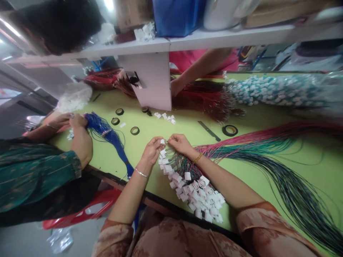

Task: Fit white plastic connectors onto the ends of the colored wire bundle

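Observation:
Between the fingertips of my left hand (152,149) is a small white plastic connector (162,141). My right hand (180,143) pinches a thin wire (166,141) close beside that connector; whether its end sits inside cannot be made out. Below my hands, a pile of white connectors (197,192) with wires attached lies along the table's front edge. Red, green and black wires (227,150) run from under my right forearm toward the right side of the table.
A co-worker's hands (76,121) at left handle a blue wire bundle (112,139). Tape rolls (229,130), a knife-like strip (209,131) and loose white connectors (165,117) lie ahead. Behind the white divider (150,80), another person's arm (200,67) reaches to dark red wires (206,98).

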Demonstrator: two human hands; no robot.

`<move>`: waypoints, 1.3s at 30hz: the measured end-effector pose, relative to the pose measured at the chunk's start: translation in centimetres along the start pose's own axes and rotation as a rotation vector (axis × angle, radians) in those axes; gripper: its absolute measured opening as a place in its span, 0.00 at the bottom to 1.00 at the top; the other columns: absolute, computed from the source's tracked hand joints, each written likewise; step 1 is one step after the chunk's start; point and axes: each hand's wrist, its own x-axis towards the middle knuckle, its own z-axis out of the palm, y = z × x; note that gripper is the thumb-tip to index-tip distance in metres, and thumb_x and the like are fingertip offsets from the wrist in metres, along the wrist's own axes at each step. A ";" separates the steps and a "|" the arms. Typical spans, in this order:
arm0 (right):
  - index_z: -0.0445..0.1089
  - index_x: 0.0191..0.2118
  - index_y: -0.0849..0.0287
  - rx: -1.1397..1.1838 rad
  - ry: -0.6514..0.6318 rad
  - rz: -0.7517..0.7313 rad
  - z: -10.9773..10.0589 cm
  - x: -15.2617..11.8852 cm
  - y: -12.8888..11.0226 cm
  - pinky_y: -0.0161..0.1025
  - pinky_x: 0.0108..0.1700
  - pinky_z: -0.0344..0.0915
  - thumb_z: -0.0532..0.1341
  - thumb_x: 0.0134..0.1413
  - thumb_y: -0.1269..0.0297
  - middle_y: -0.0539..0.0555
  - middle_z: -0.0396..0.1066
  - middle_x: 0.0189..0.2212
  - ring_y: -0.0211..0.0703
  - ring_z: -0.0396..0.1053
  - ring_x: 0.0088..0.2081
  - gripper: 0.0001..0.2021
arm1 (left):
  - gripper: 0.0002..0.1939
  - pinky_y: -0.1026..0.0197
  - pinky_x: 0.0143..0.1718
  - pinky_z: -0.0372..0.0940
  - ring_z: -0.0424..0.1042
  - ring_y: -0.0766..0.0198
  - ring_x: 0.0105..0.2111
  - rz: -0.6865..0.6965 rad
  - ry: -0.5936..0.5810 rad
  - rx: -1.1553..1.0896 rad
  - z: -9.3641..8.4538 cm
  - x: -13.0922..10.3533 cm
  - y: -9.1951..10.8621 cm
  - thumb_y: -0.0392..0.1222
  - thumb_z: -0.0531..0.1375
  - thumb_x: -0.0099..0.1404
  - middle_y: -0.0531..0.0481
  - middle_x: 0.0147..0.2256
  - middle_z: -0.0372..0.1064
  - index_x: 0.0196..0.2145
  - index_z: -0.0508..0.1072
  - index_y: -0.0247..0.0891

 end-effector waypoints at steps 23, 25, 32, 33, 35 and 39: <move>0.70 0.33 0.61 -0.384 -0.104 -0.187 -0.7 0.2 0.1 0.33 0.32 0.57 0.57 0.59 0.64 0.51 0.72 0.28 0.37 0.63 0.28 0.08 | 0.14 0.66 0.26 0.61 0.68 0.70 0.23 0.099 0.187 0.149 0.7 -1.1 -1.5 0.42 0.71 0.47 0.51 0.25 0.73 0.31 0.76 0.34; 0.71 0.35 0.61 -0.525 -0.081 -0.195 -1.5 0.6 -0.2 0.34 0.35 0.58 0.59 0.59 0.64 0.53 0.73 0.32 0.39 0.66 0.32 0.06 | 0.10 0.65 0.28 0.63 0.70 0.69 0.24 0.081 0.191 0.212 0.2 -1.2 -1.1 0.39 0.69 0.48 0.49 0.27 0.75 0.29 0.77 0.33; 0.70 0.34 0.60 -0.916 -0.156 -0.125 -1.8 0.5 -0.5 0.37 0.35 0.55 0.57 0.60 0.69 0.59 0.73 0.36 0.45 0.66 0.35 0.05 | 0.04 0.63 0.30 0.65 0.71 0.67 0.25 0.031 0.180 0.262 -0.6 -1.1 -0.4 0.35 0.64 0.49 0.48 0.28 0.75 0.26 0.76 0.33; 0.69 0.35 0.60 -0.864 -0.131 -0.144 -1.8 0.4 -0.3 0.37 0.35 0.55 0.56 0.61 0.69 0.59 0.73 0.35 0.44 0.66 0.34 0.06 | 0.04 0.63 0.32 0.66 0.72 0.67 0.26 0.035 0.179 0.250 -0.5 -1.1 -0.5 0.35 0.64 0.49 0.48 0.29 0.75 0.27 0.76 0.33; 0.67 0.36 0.59 -0.679 -0.076 -0.175 -1.9 0.3 -0.1 0.36 0.34 0.56 0.54 0.62 0.67 0.55 0.72 0.32 0.42 0.64 0.31 0.06 | 0.05 0.62 0.36 0.67 0.73 0.67 0.28 0.044 0.172 0.208 -0.2 -1.1 -0.8 0.34 0.65 0.51 0.48 0.31 0.75 0.29 0.76 0.33; 0.67 0.36 0.59 -0.292 -0.070 -0.203 -2.0 0.4 0.3 0.34 0.32 0.58 0.57 0.57 0.63 0.49 0.69 0.27 0.38 0.62 0.28 0.06 | 0.09 0.58 0.44 0.69 0.75 0.65 0.33 0.072 0.138 0.078 0.2 -1.0 -1.3 0.34 0.67 0.52 0.50 0.33 0.74 0.33 0.74 0.35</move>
